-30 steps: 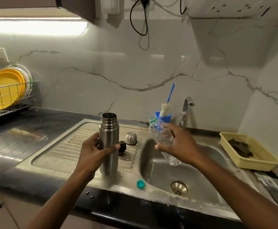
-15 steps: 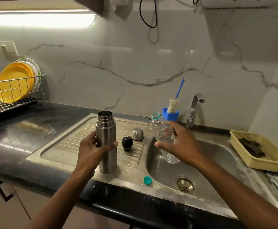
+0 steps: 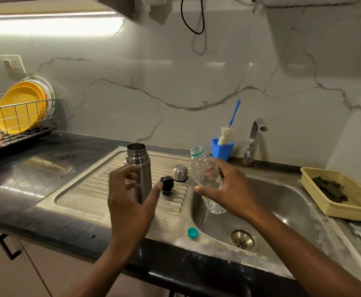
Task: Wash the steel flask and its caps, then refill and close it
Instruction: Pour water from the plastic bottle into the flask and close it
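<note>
The steel flask (image 3: pixel 137 163) stands upright and uncapped on the ribbed drainboard (image 3: pixel 83 189). My left hand (image 3: pixel 130 202) is blurred just in front of it, fingers spread and off the flask's body. To the right of the flask, its black inner cap (image 3: pixel 166 184) and steel outer cap (image 3: pixel 180 173) rest on the drainboard. My right hand (image 3: pixel 231 189) grips a clear plastic water bottle (image 3: pixel 205 172), open at the top and tilted slightly left, over the left edge of the sink basin (image 3: pixel 287 202). The bottle's teal cap (image 3: pixel 193 233) lies on the sink's front rim.
The tap (image 3: pixel 254 138) stands behind the basin, with a blue cup holding a bottle brush (image 3: pixel 222 147) to its left. A yellow basket (image 3: pixel 347 194) with a dark cloth sits at the right. A wire dish rack (image 3: pixel 18 116) with yellow plates occupies the far left counter.
My left hand has let go of the flask and drawn back toward me with fingers spread. The bottle in my right hand has stayed about where it was.
</note>
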`<state>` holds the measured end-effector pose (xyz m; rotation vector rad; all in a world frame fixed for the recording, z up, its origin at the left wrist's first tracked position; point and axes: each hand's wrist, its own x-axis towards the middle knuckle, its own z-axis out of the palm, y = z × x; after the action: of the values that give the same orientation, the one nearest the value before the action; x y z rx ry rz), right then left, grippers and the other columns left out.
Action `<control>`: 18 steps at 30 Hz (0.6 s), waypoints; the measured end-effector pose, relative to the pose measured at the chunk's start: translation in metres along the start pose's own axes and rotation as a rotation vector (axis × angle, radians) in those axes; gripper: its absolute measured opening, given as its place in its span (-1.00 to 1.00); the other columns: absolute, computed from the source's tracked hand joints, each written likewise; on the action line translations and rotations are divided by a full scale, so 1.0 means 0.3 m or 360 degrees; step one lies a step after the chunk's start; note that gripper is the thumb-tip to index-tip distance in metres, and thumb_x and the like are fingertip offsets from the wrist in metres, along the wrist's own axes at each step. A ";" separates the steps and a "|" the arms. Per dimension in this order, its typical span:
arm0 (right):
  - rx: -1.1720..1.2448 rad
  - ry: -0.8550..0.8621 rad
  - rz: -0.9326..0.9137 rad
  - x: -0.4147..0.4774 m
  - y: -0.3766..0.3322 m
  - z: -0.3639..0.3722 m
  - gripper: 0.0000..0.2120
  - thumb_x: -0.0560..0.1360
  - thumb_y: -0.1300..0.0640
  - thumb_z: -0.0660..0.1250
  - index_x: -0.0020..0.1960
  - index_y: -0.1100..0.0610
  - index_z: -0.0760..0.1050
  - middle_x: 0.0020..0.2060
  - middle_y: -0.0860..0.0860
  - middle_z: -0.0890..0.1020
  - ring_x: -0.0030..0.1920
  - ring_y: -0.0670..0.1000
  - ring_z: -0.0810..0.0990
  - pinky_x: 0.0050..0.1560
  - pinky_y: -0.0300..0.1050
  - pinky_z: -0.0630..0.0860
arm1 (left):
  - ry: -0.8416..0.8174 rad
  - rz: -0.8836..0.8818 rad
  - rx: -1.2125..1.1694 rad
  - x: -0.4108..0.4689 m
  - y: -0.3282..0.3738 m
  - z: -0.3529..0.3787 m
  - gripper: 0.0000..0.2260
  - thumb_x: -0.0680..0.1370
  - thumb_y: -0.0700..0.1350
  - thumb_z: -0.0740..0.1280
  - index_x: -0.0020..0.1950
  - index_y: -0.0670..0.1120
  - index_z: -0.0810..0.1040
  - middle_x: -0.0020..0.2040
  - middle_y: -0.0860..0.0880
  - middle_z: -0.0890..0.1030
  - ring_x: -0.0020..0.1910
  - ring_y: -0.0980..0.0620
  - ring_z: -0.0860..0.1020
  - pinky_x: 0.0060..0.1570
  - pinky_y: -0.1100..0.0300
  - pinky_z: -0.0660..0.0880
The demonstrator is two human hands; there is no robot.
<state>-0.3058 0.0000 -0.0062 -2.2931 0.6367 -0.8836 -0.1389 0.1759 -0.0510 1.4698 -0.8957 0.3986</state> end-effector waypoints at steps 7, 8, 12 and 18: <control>0.0064 -0.0007 -0.0038 -0.009 -0.038 0.056 -0.38 0.40 -0.04 0.60 0.41 -0.11 0.48 0.19 -0.19 0.64 0.10 -0.26 0.61 0.00 -0.41 0.53 | -0.0779 -0.0367 -0.0399 0.026 0.100 0.162 -0.36 0.45 0.21 0.57 0.48 0.16 0.45 0.29 0.20 0.64 0.26 0.21 0.63 0.23 0.12 0.63; 0.0083 -0.0024 -0.0039 -0.007 -0.041 0.064 -0.39 0.40 -0.02 0.61 0.39 -0.12 0.48 0.18 -0.19 0.64 0.10 -0.25 0.62 0.03 -0.33 0.57 | -0.0791 -0.0380 -0.0414 0.034 0.106 0.180 -0.41 0.47 0.16 0.58 0.45 0.14 0.48 0.25 0.19 0.67 0.22 0.21 0.65 0.22 0.09 0.65; -0.0113 -0.0251 0.0080 0.002 -0.034 0.045 -0.11 0.36 -0.16 0.62 0.56 -0.13 0.26 0.44 -0.19 0.38 0.35 -0.17 0.44 0.38 -0.07 0.48 | -0.0692 -0.0356 -0.0402 0.074 0.105 0.216 -0.55 0.49 0.00 0.59 0.31 0.19 0.51 0.08 0.33 0.69 0.08 0.30 0.68 0.06 0.27 0.65; -0.0553 -0.0578 0.0472 -0.039 0.055 0.118 -0.49 0.40 -0.32 0.52 0.18 -0.03 0.54 0.00 -0.10 0.61 -0.05 -0.13 0.58 -0.14 -0.18 0.49 | -0.0543 -0.0352 -0.0400 0.134 0.072 0.220 -0.49 0.49 -0.02 0.60 0.36 0.18 0.47 0.10 0.27 0.66 0.07 0.36 0.65 -0.01 0.43 0.57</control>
<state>-0.2918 0.0079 -0.0436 -2.4826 0.9898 -0.2191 -0.1472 0.1039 -0.0161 1.4042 -0.9980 -0.1306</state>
